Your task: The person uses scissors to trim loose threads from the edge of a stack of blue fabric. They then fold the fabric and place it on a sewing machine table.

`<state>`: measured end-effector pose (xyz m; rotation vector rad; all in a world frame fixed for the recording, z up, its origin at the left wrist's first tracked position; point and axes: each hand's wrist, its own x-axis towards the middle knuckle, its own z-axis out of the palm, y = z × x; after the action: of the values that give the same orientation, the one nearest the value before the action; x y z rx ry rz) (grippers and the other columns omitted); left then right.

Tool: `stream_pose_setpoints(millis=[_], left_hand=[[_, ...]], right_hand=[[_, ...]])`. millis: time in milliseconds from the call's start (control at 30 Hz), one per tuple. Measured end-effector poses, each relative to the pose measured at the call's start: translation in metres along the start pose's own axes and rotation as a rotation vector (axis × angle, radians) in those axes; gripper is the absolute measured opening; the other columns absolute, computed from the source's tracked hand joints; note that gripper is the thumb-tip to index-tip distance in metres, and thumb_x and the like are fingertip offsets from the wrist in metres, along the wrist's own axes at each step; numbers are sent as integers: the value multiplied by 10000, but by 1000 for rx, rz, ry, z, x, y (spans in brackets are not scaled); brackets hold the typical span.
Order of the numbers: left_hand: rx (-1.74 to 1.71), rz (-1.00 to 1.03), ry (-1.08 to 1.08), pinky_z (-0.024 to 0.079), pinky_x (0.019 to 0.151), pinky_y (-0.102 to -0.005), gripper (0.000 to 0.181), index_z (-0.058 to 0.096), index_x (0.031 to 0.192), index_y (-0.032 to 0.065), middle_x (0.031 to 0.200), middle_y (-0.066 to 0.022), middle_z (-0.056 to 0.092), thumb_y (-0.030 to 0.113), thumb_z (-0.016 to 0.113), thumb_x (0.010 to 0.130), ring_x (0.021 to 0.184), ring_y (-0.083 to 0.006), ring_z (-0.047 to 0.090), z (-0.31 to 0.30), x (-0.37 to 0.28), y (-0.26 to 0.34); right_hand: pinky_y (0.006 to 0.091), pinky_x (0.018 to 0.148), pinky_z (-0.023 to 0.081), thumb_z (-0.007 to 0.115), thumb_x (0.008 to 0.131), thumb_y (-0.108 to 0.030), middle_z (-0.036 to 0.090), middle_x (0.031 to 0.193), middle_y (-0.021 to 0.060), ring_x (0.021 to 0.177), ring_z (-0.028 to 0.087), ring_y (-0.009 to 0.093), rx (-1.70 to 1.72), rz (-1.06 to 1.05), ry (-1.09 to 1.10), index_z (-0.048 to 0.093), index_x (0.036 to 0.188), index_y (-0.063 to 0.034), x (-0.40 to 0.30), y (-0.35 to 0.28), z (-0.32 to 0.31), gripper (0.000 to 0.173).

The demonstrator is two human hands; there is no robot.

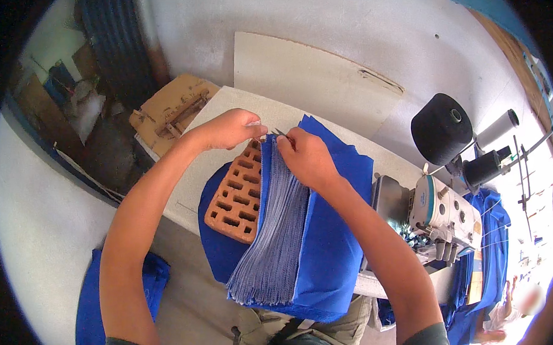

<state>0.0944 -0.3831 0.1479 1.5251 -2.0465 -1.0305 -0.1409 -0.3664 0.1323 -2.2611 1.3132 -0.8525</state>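
Note:
A thick stack of blue fabric pieces (331,249) hangs over the table's front edge, its overlocked edges (278,232) fanned out in pale rows. At the stack's far end my right hand (307,157) grips thread snips (280,133), their dark pointed blades aimed left; the handle is mostly hidden. Just left of the blades, my left hand (234,129) pinches a small pale piece, perhaps thread, between thumb and finger. A perforated clay brick (233,200) rests against the stack's left side, with blue fabric (213,253) under it.
An overlock sewing machine (446,212) stands right of the stack, with black thread cones (440,129) behind it. Cardboard (173,103) lies beyond the white table's (203,164) left end. More blue fabric (153,283) is low at left. Another person (506,307) appears at far right.

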Motion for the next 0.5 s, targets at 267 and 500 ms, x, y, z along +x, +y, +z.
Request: stream_pose_setpoints(millis=[267, 500], left_hand=[[73, 239, 166, 532, 774, -367, 386, 671, 936, -15, 825, -119, 696, 324, 587, 1100, 799, -188, 657, 8, 5, -11], [83, 178, 172, 529, 822, -385, 379, 670, 950, -17, 872, -138, 712, 319, 583, 1103, 856, -210, 667, 9, -3, 7]], right_hand=[[580, 762, 572, 608, 999, -330, 701, 807, 313, 793, 705, 505, -109, -64, -97, 672, 908, 52, 10, -3, -1, 398], [586, 764, 566, 602, 1007, -318, 697, 805, 321, 796, 704, 507, -59, -56, -73, 669, 904, 57, 8, 4, 0, 395]])
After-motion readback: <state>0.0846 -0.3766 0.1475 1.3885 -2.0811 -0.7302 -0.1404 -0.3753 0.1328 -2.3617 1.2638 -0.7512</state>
